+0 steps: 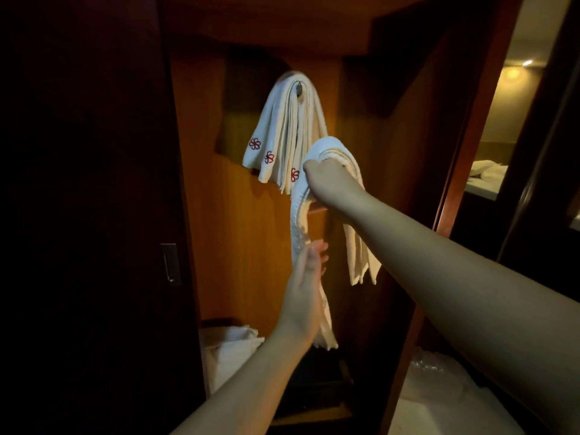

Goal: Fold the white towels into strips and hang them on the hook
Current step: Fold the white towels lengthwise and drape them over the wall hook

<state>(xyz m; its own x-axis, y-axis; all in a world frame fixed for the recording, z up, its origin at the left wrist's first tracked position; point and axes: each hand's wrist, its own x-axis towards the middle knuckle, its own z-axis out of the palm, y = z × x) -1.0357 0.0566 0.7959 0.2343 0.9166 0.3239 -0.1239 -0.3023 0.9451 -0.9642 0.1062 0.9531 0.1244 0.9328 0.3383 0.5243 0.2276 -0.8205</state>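
Head view into a dark wooden wardrobe. The right hand [317, 174] is raised with its fingers curled round the fold of a white towel strip [332, 152], which drapes over the hand; this grip is the reference for the places below.

Surroundings. Above and to the left of the grip, a bundle of folded white towels [284, 127] already hangs from a small metal hook [299, 88] on the wardrobe's back panel [238, 230]. Their lower corners, each with a red flower emblem [255, 143], reach down to just left of the gripping hand, and the nearest corner appears to touch the held strip. These hung towels lie between the grip and the hook, covering most of it. Far left of the grip stands a dark sliding door [94, 215] with a recessed metal pull [169, 262]. Well below and left, a heap of white cloth [229, 346] lies on the wardrobe floor. Below right, more pale material [439, 387] shows dimly. Far right, a lit room with a ceiling lamp [527, 62] is visible.

Task object. From the grip the held strip falls in two tails: a shorter one behind the right forearm [439, 246], and a longer one straight down. The left hand [306, 277], well below the grip, lies against the longer tail with its fingers fairly straight; the frame is too blurred to tell whether it pinches the cloth.
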